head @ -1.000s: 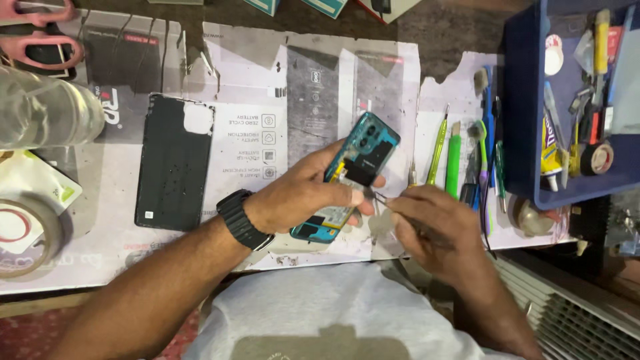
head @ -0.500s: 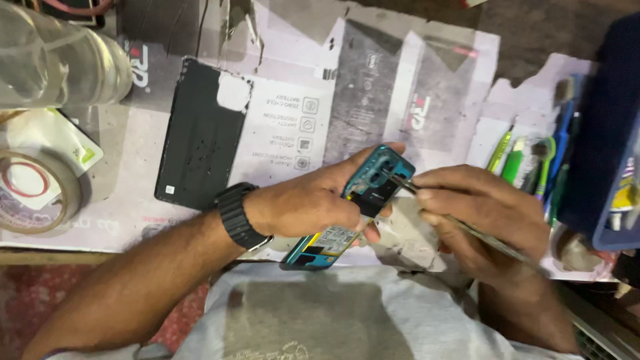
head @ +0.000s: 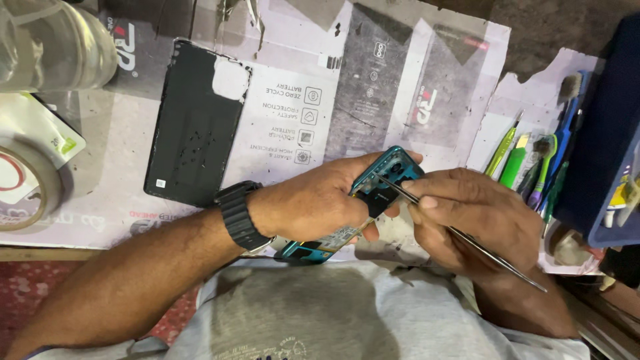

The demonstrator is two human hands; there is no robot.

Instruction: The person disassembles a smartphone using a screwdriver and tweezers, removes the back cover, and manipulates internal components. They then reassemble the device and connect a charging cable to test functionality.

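Observation:
My left hand (head: 313, 203) grips an opened teal phone (head: 387, 177), tilted with its camera end up and its insides showing; the phone's lower end (head: 310, 248) sticks out under my palm. A black watch (head: 239, 217) sits on that wrist. My right hand (head: 477, 217) holds thin metal tweezers (head: 460, 233) like a pen, their tips resting inside the phone near the camera end. A black phone back cover (head: 197, 127) lies flat on the paper-covered table, up and left of my left hand.
Several green, blue and purple hand tools (head: 530, 163) lie to the right beside a blue tray (head: 610, 140). A clear plastic jar (head: 50, 43) and a tape roll (head: 20, 190) sit at the left. Printed packaging sheets (head: 373, 87) cover the table.
The view has moved closer and shifted left. My left hand keeps the phone; my right hand's tweezers have moved in, tips now inside the phone's upper part.

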